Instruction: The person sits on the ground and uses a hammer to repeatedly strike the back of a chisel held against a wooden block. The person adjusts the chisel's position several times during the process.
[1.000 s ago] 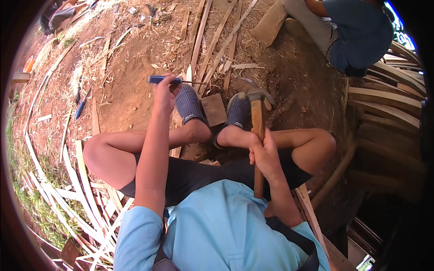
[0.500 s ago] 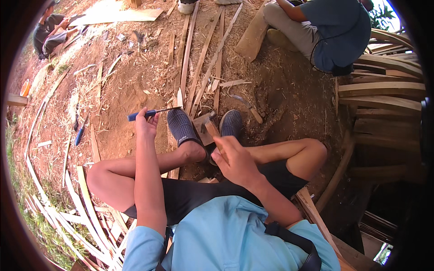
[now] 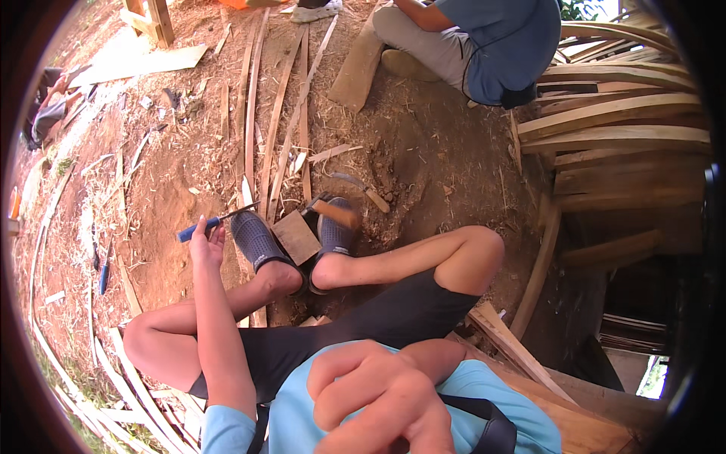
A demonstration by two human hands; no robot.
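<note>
My left hand (image 3: 206, 244) is closed round the blue handle of a slim tool (image 3: 198, 229). Its thin dark blade reaches right, over the toe of my left shoe (image 3: 255, 237); the frame does not show exactly what kind of tool it is. Raised close to the camera, in front of my chest, my right hand (image 3: 382, 397) has curled fingers and nothing visible in them. A hammer (image 3: 338, 214) with a wooden handle is out of my hands, over my right shoe (image 3: 336, 236), its handle blurred. Between my feet sits a square wooden block (image 3: 296, 237).
Long wooden strips (image 3: 253, 106) run away from my feet. A curved-blade tool with a wooden handle (image 3: 374, 200) lies right of them. A person in blue (image 3: 499, 45) sits at the far right, beside stacked curved slats (image 3: 620, 140). Another blue-handled tool (image 3: 103, 278) lies at left.
My right hand has let go of the hammer and come up toward the camera. The left hand still holds the blue-handled tool. The whole view has shifted, so the scene sits further left.
</note>
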